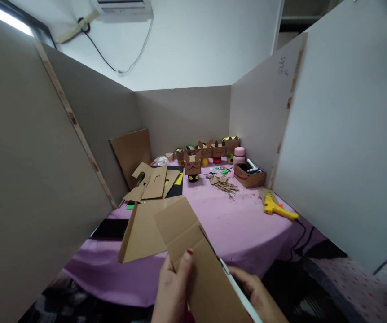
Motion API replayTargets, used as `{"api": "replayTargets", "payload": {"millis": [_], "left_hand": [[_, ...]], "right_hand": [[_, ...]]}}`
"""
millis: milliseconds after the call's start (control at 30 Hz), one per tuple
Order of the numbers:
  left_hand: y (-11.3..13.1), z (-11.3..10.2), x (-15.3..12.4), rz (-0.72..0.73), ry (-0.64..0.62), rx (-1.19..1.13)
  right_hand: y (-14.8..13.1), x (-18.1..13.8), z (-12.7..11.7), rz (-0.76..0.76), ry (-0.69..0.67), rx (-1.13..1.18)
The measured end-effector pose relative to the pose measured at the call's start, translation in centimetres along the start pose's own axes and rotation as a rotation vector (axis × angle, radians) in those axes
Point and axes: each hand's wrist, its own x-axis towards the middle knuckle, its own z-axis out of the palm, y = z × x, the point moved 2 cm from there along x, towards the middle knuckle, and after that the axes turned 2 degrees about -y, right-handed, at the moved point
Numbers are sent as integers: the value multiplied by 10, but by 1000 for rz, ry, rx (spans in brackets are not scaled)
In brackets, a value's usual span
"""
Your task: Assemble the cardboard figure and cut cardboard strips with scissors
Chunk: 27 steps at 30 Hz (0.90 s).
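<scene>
My left hand (175,285) grips a folded brown cardboard piece (202,260), its thumb pressed flat on the top face. The cardboard is creased across its upper part and tilts up toward the left. At its right side runs a white edge (239,287), with a thin dark line above it. My right hand (252,287) is curled against that white edge; its fingertips are partly hidden behind it. Beneath the held piece, a larger cardboard sheet (144,233) with a raised left edge overhangs the front of the table.
Cut cardboard (155,184) lies over black sheets at left. A cardboard cat figure (192,167) stands mid-table, with several more behind. Cardboard strips (223,185), a pen box (250,176), a pink bottle (239,154) and a corded yellow glue gun (277,210) are at right. Partitions surround the pink-covered table.
</scene>
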Motion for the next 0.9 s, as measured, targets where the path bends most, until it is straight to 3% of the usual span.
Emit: {"api": "replayTargets", "payload": {"millis": [267, 667, 900], "left_hand": [[11, 4, 3, 70, -19, 72], [3, 3, 7, 22, -49, 62], [8, 4, 11, 3, -37, 1]], "right_hand": [[-9, 5, 5, 3, -37, 46], [-17, 4, 1, -8, -28, -34], [-8, 5, -1, 15, 4, -38]]}}
